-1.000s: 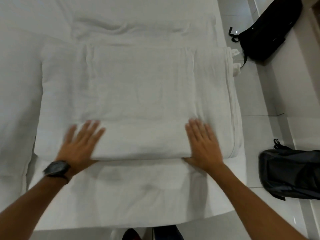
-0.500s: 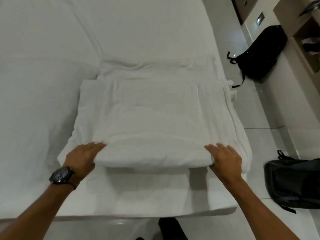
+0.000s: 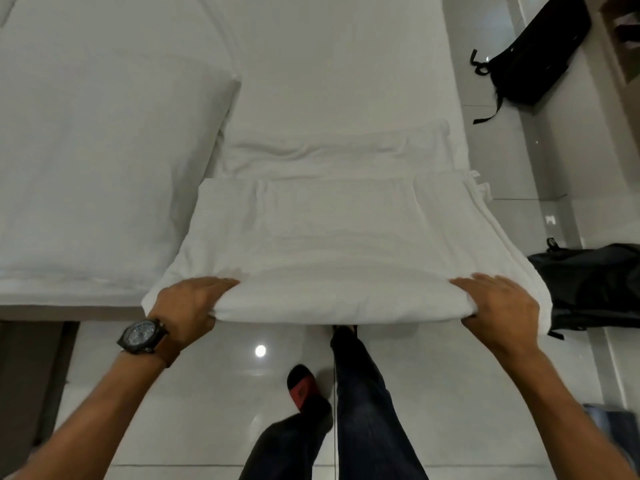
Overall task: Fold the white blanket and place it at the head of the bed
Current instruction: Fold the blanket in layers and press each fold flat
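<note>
The white blanket [image 3: 332,244] is folded into a thick rectangle and hangs partly over the bed's near edge. My left hand [image 3: 188,306], with a dark wristwatch, grips its near left corner, fingers on top and thumb under. On the near right corner my right hand [image 3: 495,306] holds the same way. The blanket's near edge is lifted off the white bed [image 3: 339,81], above the floor and my legs. A white pillow or duvet [image 3: 97,161] lies on the bed to the left of the blanket.
A black backpack [image 3: 533,53] lies on the tiled floor at the far right. A second dark bag [image 3: 595,285] sits on the floor just right of my right hand. My legs and a red and black slipper [image 3: 304,389] are below the blanket.
My hands went from lying flat on the blanket to gripping its near corners. The folded blanket has been pulled toward me past the bed's edge, and I have stepped back.
</note>
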`<action>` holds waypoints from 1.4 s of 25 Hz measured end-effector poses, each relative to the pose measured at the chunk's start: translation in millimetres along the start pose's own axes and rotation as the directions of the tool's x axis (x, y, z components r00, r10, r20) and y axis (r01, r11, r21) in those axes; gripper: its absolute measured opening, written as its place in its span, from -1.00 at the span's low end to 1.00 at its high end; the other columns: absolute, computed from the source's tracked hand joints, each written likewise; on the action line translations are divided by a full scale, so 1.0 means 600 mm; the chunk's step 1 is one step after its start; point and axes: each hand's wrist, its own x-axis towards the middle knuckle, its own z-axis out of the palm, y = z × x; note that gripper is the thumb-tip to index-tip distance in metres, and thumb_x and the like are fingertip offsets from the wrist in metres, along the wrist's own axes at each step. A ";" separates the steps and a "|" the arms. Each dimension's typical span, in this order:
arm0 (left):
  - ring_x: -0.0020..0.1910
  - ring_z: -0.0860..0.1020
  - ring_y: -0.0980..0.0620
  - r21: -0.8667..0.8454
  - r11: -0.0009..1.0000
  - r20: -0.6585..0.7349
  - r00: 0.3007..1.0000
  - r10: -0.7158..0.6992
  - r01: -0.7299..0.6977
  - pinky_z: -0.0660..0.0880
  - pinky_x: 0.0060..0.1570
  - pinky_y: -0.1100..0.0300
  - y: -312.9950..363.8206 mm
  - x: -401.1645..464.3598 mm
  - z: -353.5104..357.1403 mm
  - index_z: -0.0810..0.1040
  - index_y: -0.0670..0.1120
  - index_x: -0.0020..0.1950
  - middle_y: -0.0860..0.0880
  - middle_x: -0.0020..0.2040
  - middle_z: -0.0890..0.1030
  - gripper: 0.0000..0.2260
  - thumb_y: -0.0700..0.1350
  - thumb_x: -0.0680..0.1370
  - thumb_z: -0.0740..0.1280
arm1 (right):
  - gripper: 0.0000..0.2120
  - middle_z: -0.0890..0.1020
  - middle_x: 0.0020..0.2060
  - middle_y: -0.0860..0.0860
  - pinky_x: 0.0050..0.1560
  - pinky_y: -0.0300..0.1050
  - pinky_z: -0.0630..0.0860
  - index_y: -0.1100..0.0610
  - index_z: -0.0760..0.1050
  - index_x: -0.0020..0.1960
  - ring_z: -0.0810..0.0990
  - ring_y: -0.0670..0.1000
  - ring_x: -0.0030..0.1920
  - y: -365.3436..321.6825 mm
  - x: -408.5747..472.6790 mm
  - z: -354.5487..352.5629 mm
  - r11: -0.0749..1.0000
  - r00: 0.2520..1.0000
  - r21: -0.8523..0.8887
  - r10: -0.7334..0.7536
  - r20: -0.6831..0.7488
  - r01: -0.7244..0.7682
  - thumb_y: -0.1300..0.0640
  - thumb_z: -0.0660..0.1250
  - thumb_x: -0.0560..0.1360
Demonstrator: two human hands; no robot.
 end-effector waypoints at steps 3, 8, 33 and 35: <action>-0.25 0.74 -0.23 0.013 0.999 0.002 0.999 -0.033 0.033 0.67 -0.29 -0.13 0.013 -0.020 -0.036 0.72 0.05 0.21 -0.12 -0.06 0.78 -0.27 -0.39 0.08 0.65 | -0.50 0.81 -0.07 0.14 0.00 0.19 0.70 0.06 0.79 0.09 0.78 0.28 -0.08 -0.015 -0.009 -0.046 0.999 0.999 0.032 0.036 0.036 -0.038 0.29 0.64 0.15; -0.07 0.72 -0.25 0.109 0.976 -0.018 0.982 -0.187 0.188 0.61 -0.14 -0.08 0.024 0.020 -0.122 0.72 0.17 0.22 -0.03 0.03 0.77 -0.41 -0.27 0.27 0.58 | -0.49 0.80 -0.13 0.08 -0.01 0.13 0.67 0.03 0.79 0.08 0.76 0.25 -0.12 -0.024 0.026 -0.078 0.996 0.995 0.026 0.086 0.042 -0.087 0.30 0.65 0.14; 0.56 0.31 -0.22 0.140 0.891 -0.236 0.889 -0.393 0.431 0.08 0.57 -0.25 -0.177 0.828 -0.110 0.41 -0.03 0.54 -0.14 0.54 0.43 -0.52 -0.09 0.60 0.23 | -0.61 0.71 0.13 0.13 0.51 0.30 0.30 0.09 0.65 0.29 0.60 0.26 0.24 0.033 0.887 0.149 0.920 0.963 -0.328 0.255 0.081 -0.216 0.23 0.29 0.50; 0.63 0.20 -0.25 0.047 0.968 -0.174 0.956 -0.237 0.248 0.10 0.58 -0.21 -0.120 0.820 -0.068 0.24 -0.15 0.64 -0.20 0.66 0.23 -0.40 0.03 0.61 0.14 | -0.51 0.60 0.44 0.18 0.60 0.40 0.20 0.14 0.54 0.48 0.50 0.27 0.48 0.004 0.849 0.179 0.962 0.982 -0.203 0.190 0.007 -0.185 0.11 0.18 0.59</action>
